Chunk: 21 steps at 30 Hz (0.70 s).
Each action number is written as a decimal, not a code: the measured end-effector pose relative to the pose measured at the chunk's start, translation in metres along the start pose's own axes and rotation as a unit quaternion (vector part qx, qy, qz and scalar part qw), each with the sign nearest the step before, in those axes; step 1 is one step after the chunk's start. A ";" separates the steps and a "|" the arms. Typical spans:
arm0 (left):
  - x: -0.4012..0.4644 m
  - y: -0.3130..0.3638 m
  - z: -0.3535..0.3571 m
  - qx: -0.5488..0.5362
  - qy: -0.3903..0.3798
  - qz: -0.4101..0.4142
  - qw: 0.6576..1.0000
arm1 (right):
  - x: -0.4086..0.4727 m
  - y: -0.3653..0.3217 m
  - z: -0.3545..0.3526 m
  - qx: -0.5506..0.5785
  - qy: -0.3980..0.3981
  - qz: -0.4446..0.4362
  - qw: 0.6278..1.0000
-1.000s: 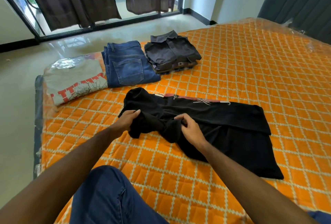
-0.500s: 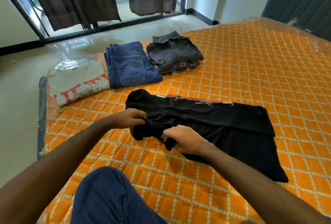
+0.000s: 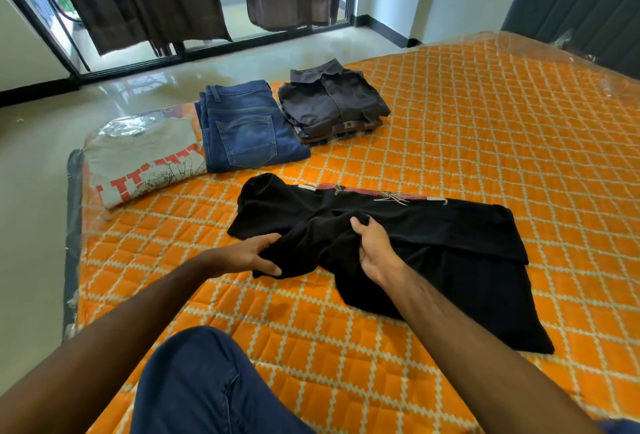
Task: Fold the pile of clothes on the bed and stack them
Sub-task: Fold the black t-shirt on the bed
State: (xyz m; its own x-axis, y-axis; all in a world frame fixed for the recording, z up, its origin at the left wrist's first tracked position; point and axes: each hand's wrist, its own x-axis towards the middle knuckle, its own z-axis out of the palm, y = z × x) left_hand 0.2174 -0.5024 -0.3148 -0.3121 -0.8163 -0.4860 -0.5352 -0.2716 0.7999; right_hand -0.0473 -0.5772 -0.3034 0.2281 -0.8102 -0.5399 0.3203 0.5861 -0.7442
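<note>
Both the left hand (image 3: 251,255) and right hand (image 3: 375,248) grip the black garment (image 3: 450,260) near the bed's (image 3: 485,121) left edge.

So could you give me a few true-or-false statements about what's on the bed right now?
1. Both hands hold the black garment. True: the left hand and the right hand each grip its bunched cloth.
2. The folded jeans lie on the floor. False: they lie on the orange mattress.
3. The jeans lie between the grey printed T-shirt and the stack of dark shirts. True.
4. The black garment is neatly folded. False: it is partly spread and bunched.
</note>
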 end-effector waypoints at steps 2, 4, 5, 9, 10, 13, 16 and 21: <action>0.001 -0.003 0.007 0.026 0.038 0.043 0.998 | -0.004 -0.007 0.002 -0.013 -0.046 -0.002 0.999; -0.003 0.001 0.006 -0.034 0.050 0.066 0.996 | -0.006 -0.015 0.003 -0.003 -0.090 0.016 0.996; -0.007 0.004 0.001 -0.067 0.064 0.070 0.993 | -0.006 -0.019 0.004 0.003 -0.102 0.028 0.994; -0.022 0.015 -0.017 0.013 0.130 0.096 0.987 | -0.006 -0.020 0.003 0.026 -0.099 0.042 0.994; -0.024 0.013 -0.016 0.106 0.116 0.088 0.984 | -0.006 -0.017 0.002 0.037 -0.094 0.046 0.994; -0.025 -0.019 0.002 0.337 0.093 0.101 0.931 | -0.007 -0.003 -0.007 0.026 -0.130 0.066 0.989; -0.031 -0.040 0.022 0.331 0.107 0.160 0.924 | -0.010 0.008 -0.025 -0.173 -0.243 0.033 0.954; -0.026 -0.022 0.019 0.409 0.107 0.223 0.879 | -0.013 0.025 -0.051 -0.525 -0.273 -0.038 0.805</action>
State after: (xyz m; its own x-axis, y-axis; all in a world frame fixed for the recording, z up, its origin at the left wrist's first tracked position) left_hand 0.2226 -0.4657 -0.3266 -0.5266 -0.8491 -0.0412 -0.8088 0.4855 0.3318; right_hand -0.0894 -0.5517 -0.3356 0.7071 -0.5562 -0.4366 -0.5354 -0.0179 -0.8444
